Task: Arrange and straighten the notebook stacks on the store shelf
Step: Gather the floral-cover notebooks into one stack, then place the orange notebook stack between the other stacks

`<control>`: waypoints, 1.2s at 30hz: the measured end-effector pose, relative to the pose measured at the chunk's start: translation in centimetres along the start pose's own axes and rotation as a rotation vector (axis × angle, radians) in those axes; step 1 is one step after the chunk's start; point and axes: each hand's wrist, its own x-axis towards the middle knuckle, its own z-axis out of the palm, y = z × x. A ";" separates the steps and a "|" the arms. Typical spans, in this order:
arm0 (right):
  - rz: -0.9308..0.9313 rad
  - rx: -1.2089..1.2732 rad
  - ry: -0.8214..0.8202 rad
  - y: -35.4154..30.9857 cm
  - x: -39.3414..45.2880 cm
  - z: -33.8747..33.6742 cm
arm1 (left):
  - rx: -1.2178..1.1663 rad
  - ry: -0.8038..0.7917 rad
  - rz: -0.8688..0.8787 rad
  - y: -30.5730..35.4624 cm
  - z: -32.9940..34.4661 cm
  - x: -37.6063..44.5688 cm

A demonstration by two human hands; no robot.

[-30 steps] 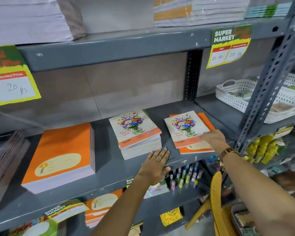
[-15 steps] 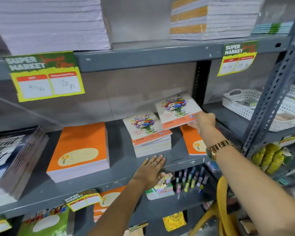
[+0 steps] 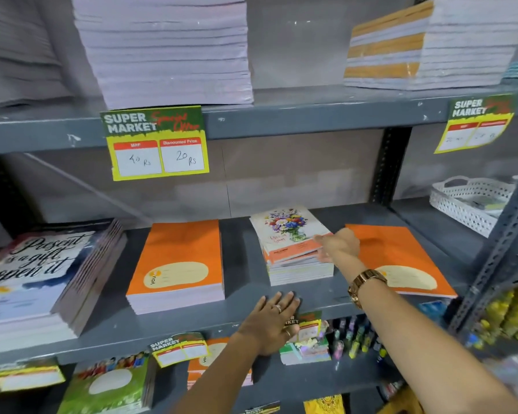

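A stack of flower-cover notebooks [image 3: 284, 231] stands in the middle of the grey shelf [image 3: 243, 312]. My right hand [image 3: 340, 245] grips the right edge of the top flower-cover notebooks, which lie slightly askew on the stack. To its right lies a thin orange notebook pile [image 3: 401, 258]. A thicker orange stack [image 3: 177, 264] sits to the left. My left hand [image 3: 271, 321] rests flat, fingers spread, on the shelf's front edge, holding nothing.
A lettered-cover notebook stack [image 3: 36, 282] leans at the far left. A white perforated basket [image 3: 473, 201] sits at the right behind a slotted upright post [image 3: 503, 249]. Tall paper stacks fill the shelf above. Price tags hang on the shelf edges; pens and notebooks sit below.
My right hand carried the flower-cover notebooks from the right orange pile leftward and set them on top of the middle flower stack. The left hand stayed on the shelf edge.
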 end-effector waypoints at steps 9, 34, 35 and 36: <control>-0.262 -0.296 0.228 1.0 0.2 -2.0 | 0.005 0.024 -0.023 1.0 -0.1 0.5; 0.087 -0.521 0.188 12.7 7.3 -15.1 | -0.265 0.014 -0.079 11.5 -0.3 13.4; 0.087 -0.528 0.189 12.6 7.4 -15.1 | -0.304 0.012 -0.102 11.7 -0.4 13.7; 0.090 -0.520 0.193 12.5 7.6 -15.1 | -0.351 0.012 -0.125 12.0 -0.5 14.0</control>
